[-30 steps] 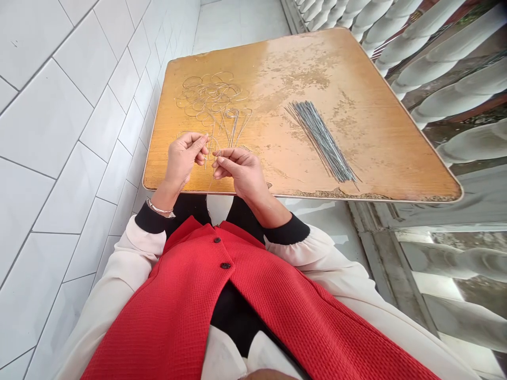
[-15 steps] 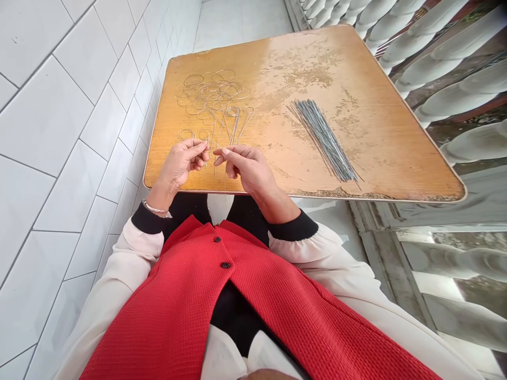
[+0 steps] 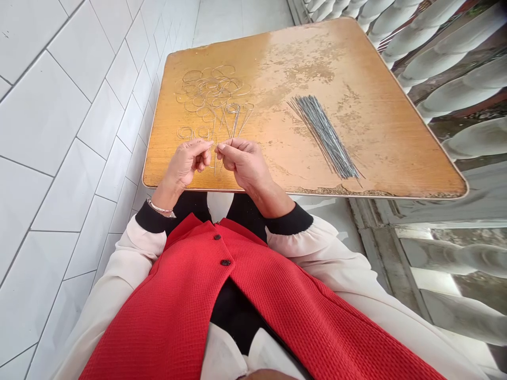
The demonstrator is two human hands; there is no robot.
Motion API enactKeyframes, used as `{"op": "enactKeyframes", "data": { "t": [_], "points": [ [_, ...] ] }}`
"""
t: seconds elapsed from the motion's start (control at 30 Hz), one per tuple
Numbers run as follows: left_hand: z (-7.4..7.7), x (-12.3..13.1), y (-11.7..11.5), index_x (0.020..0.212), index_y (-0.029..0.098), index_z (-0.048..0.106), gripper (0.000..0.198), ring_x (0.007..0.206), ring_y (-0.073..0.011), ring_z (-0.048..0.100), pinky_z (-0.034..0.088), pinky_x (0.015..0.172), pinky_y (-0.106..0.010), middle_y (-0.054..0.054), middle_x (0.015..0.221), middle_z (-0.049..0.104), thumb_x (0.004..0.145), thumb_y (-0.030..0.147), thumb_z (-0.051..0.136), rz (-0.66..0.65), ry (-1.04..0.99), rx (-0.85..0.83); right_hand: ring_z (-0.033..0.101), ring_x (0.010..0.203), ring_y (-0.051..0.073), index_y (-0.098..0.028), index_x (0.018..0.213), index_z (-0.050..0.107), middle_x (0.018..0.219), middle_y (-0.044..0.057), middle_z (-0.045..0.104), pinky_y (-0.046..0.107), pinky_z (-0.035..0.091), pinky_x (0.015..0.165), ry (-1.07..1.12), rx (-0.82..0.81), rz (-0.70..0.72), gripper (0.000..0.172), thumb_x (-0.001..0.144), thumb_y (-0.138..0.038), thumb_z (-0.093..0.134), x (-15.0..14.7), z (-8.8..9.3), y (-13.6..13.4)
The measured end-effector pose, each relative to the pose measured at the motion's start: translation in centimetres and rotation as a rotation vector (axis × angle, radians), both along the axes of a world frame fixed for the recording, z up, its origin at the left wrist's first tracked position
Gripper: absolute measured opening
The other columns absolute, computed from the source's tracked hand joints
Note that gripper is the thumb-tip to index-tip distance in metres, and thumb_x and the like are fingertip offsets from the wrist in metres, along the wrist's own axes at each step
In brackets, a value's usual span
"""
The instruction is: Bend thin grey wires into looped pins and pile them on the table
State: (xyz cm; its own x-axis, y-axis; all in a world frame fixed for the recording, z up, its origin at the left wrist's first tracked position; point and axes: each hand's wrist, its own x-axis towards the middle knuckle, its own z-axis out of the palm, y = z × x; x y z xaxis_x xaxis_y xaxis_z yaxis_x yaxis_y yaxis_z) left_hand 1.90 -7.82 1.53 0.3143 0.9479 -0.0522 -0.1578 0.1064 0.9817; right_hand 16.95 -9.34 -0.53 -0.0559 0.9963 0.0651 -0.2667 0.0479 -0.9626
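Close together over the table's near left part, my left hand (image 3: 190, 160) and my right hand (image 3: 244, 161) are both closed in a pinch. A thin wire runs between their fingertips; most of it is hidden or too fine to follow. Just beyond the fingers lie several bent wires (image 3: 236, 124) with looped ends. Behind these spreads a loose heap of curled wire loops (image 3: 216, 89). Well to the right of my right hand is a bundle of straight grey wires (image 3: 327, 138), lying slantwise.
The wooden table (image 3: 277, 163) has a worn, peeling surface and a pale rim. A white tiled wall (image 3: 59, 116) runs along the left. White balusters (image 3: 447, 89) line the right side, with pale floor (image 3: 241, 21) beyond the table.
My right hand's fingers have closed into a tighter pinch, and its fingertips have come nearer to my left hand's. The wires on the table look unchanged.
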Motion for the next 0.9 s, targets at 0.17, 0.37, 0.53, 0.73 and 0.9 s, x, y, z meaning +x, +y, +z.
{"op": "enactKeyframes", "data": {
  "t": [0.17, 0.37, 0.53, 0.73, 0.9],
  "points": [
    [-0.1, 0.8, -0.2, 0.049, 0.016, 0.044, 0.046, 0.04, -0.0009, 0.04, 0.03, 0.046, -0.018, 0.006, 0.046, 0.048, 0.092, 0.018, 0.061, 0.03, -0.025, 0.013, 0.028, 0.044, 0.002, -0.017, 0.063, 0.057, 0.058, -0.005, 0.049, 0.019, 0.023, 0.044, 0.11, 0.026, -0.115, 0.028, 0.081, -0.029, 0.075, -1.2, -0.8, -0.5],
    [0.1, 0.7, -0.1, 0.054, 0.016, 0.048, 0.043, 0.04, -0.0003, 0.041, 0.03, 0.045, -0.017, 0.006, 0.05, 0.052, 0.094, 0.021, 0.063, 0.026, -0.059, 0.013, 0.03, 0.043, 0.002, -0.018, 0.066, 0.056, 0.058, -0.006, 0.048, 0.02, 0.025, 0.044, 0.119, 0.049, -0.131, 0.032, 0.086, -0.035, 0.074, -1.4, -1.0, -0.6],
    [-0.3, 0.2, -0.4, 0.07, 0.016, 0.06, 0.038, 0.044, -0.002, 0.049, 0.036, 0.046, -0.017, 0.003, 0.063, 0.064, 0.097, 0.043, 0.061, -0.021, -0.073, -0.047, 0.035, 0.045, 0.003, -0.019, 0.068, 0.058, 0.062, -0.005, 0.054, 0.02, 0.031, 0.046, 0.034, 0.062, -0.206, 0.031, 0.086, -0.038, 0.074, -0.8, -0.6, -0.8],
    [-0.1, 0.1, -0.7, 0.063, 0.016, 0.055, 0.044, 0.043, -0.0022, 0.049, 0.036, 0.046, -0.017, 0.004, 0.055, 0.058, 0.098, 0.042, 0.059, 0.014, -0.016, -0.069, 0.038, 0.044, 0.003, -0.017, 0.066, 0.06, 0.062, -0.002, 0.058, 0.02, 0.029, 0.042, -0.012, -0.008, -0.089, 0.035, 0.083, -0.043, 0.077, 0.1, 0.1, -0.8],
    [0.2, 0.2, -0.5, 0.055, 0.016, 0.049, 0.048, 0.041, -0.0021, 0.044, 0.032, 0.044, -0.018, 0.005, 0.049, 0.052, 0.094, 0.039, 0.065, -0.008, 0.016, -0.07, 0.035, 0.043, 0.003, -0.017, 0.059, 0.054, 0.057, -0.002, 0.054, 0.02, 0.024, 0.04, 0.017, -0.086, -0.022, 0.04, 0.079, -0.039, 0.081, 0.5, 0.6, -0.5]
  ]
}}
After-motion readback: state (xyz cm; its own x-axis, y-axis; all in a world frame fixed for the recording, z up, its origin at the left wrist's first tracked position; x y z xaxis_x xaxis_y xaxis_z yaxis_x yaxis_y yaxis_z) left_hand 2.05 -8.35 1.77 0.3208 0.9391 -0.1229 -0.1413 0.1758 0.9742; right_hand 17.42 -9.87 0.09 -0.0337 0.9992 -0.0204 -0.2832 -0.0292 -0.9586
